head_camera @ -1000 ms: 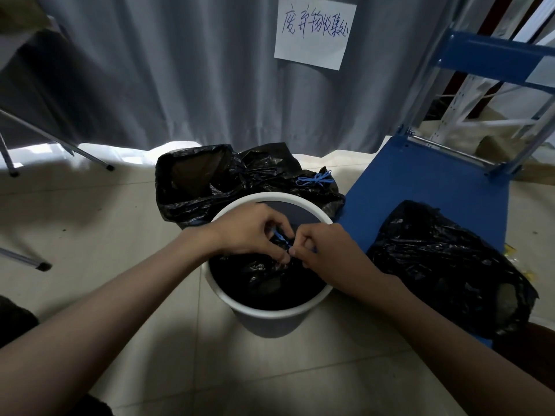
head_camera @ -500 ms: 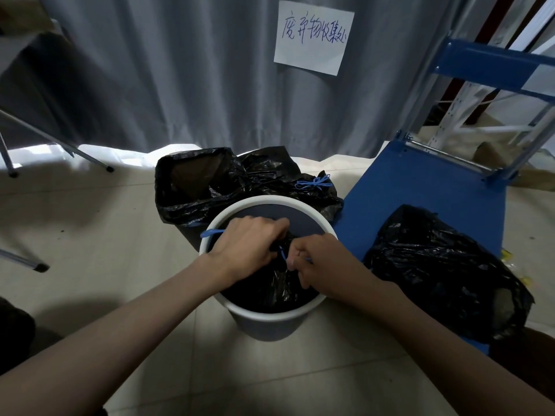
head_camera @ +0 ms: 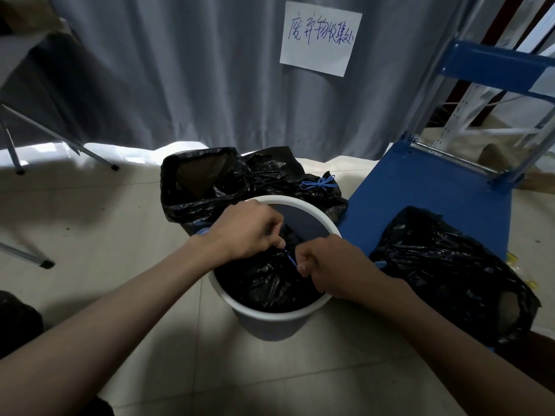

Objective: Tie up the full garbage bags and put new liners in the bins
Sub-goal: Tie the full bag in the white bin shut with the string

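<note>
Head view: left hand (head_camera: 246, 229) and right hand (head_camera: 327, 265) over white bin (head_camera: 270, 318), each grip pinching the blue drawstring (head_camera: 289, 258) of the black garbage bag (head_camera: 264, 283) seated inside. Judged step: cinching and knotting the bag's mouth. Next: pulling ends apart, tightening, then lifting out. Tied bag (head_camera: 303, 183) lying just beyond, far side.

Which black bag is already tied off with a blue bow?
The bag behind the white bin, at back right: a blue bow sits on it. The bag in the bin is mid-tie; back-left gapes open.
</note>
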Demonstrator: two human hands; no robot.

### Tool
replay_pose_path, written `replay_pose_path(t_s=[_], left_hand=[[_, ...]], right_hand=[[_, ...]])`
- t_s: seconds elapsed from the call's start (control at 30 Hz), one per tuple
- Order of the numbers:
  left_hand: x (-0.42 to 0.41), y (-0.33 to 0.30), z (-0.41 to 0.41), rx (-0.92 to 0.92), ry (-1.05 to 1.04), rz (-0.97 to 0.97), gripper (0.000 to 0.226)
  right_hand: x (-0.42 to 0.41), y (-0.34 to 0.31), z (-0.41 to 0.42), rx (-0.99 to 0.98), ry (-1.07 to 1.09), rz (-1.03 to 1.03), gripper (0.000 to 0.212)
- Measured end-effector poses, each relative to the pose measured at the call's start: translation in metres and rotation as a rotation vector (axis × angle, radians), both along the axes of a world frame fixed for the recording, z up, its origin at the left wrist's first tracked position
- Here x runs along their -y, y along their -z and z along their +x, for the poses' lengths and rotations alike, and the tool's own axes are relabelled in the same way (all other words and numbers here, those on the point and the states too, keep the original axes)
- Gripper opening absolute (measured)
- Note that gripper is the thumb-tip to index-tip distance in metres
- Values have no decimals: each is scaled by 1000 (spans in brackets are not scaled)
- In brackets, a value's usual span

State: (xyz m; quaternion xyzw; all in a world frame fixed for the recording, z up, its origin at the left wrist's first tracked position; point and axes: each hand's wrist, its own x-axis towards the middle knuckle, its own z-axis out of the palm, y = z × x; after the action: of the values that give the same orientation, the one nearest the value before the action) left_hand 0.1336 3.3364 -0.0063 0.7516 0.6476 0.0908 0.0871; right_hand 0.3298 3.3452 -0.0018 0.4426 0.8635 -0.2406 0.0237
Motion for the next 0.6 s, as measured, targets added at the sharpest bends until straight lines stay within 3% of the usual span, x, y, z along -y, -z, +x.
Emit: replay_pose_path(t_s=[0.13,0.3,0.4,0.6], left_hand=[[6,14,13,-100,33,53,31],[4,1,3,-36,-37,53,30],[5,-7,2,-27,-68,76,26],[8,-23,1,-62,-75,40,17]], right_hand=[[1,3,1,44,-22,-47,31],[-11,-7,13,-90,43,-42,28],[-12,-15,10,-296,-14,-47,21],[-2,-11,0,-788,181,-436,16]])
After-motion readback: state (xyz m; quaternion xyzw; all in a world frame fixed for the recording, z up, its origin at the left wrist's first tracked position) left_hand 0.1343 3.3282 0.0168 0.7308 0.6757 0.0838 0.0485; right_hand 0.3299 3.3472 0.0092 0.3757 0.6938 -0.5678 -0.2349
